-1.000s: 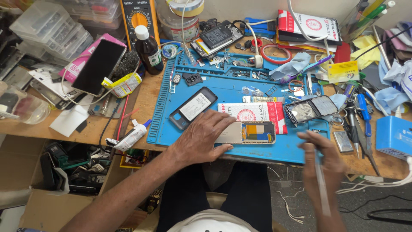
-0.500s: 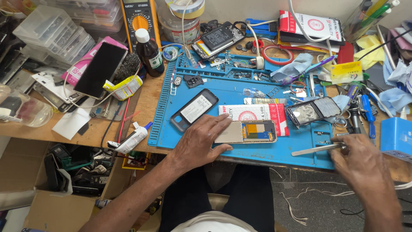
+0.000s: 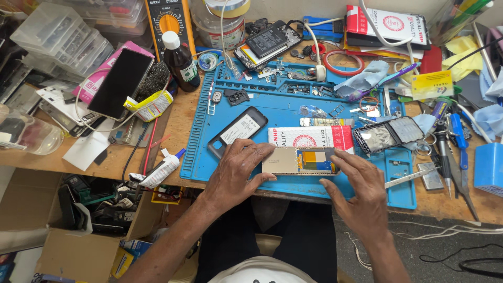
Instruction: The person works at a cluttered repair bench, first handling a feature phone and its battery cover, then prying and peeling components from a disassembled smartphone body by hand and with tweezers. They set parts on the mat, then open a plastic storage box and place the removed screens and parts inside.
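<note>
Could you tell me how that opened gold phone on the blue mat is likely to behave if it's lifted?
The gold phone looks thin, flat and rigid, so probably light and unlikely to roll. Its exposed insides suggest fragility. Both the left hand and right hand steady it.

The work mat [image 3: 293, 112] is bright blue with ribbed edges, on a pale wood tabletop [image 3: 126, 157]. The opened phone [image 3: 299, 160] shows a gold frame and a board of blue, orange and green. Behind it lies a red-and-white box [image 3: 313, 138]. The bottle [image 3: 179, 62] looks dark brown, perhaps black, white-capped.
</note>
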